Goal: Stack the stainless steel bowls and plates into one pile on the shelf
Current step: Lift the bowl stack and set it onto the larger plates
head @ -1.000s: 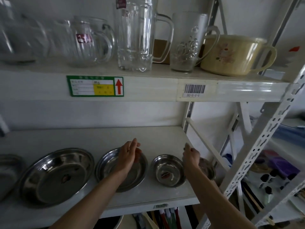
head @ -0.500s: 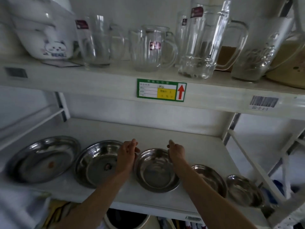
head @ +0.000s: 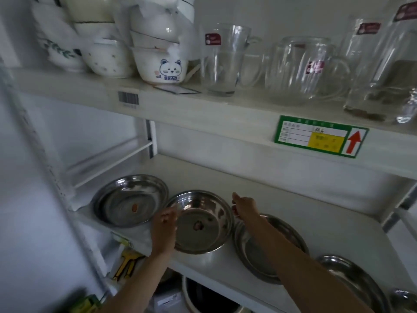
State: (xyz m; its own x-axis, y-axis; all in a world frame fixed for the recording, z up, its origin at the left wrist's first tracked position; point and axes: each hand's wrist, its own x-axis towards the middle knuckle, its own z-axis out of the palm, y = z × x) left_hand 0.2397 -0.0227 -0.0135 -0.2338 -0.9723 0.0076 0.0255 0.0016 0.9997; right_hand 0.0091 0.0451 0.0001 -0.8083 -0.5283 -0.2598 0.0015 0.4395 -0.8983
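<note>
Several stainless steel dishes lie in a row on the white lower shelf [head: 282, 213]. The widest plate [head: 130, 199] is at the far left. Beside it is a deeper steel dish [head: 199, 222] with a dark sticker in its middle. My left hand [head: 164, 224] grips its left rim and my right hand [head: 243, 206] pinches its right rim. I cannot tell whether it is off the shelf. My right forearm partly hides another plate [head: 255, 251]. Further right lie a fourth plate [head: 352, 281] and a small bowl [head: 404, 299], cut off by the frame.
The upper shelf [head: 203, 109] is close above and carries stacked ceramic bowls [head: 158, 53] and glass mugs [head: 225, 59]. A white upright post [head: 151, 138] stands at the back left. Below the shelf's front edge are a dark pot [head: 209, 297] and yellow packaged items [head: 126, 265].
The view has swung left along the shelf. Both hands have shifted left and now sit on the rims of the dish next to the widest plate.
</note>
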